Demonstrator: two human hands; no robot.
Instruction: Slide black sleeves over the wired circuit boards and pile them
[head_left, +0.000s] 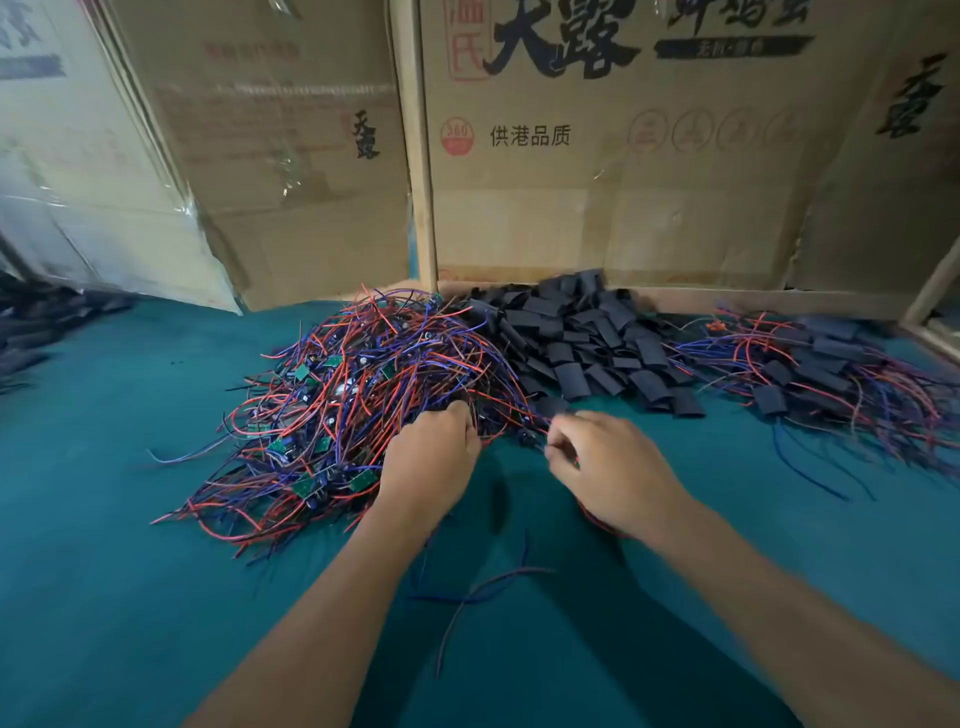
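- The left hand (428, 457) digs curled fingers into the near edge of the tangle of wired boards (353, 400), seemingly holding the heap down or gripping wires; which, the view does not show.
- The right hand (608, 467) pinches thin wires at its fingertips, apparently teasing one board free of the tangle; the board itself is hidden.
- Loose black sleeves (582, 343) lie heaped just beyond the hands, within easy reach for the next fitting.
- Sleeved boards (821, 364) pile to the right, wires trailing, kept apart from the bare ones.
- A stray blue wire (483, 592) lies on the green tabletop (130, 597) between the forearms.
- Cardboard boxes (597, 156) stand behind, walling in the heaps.
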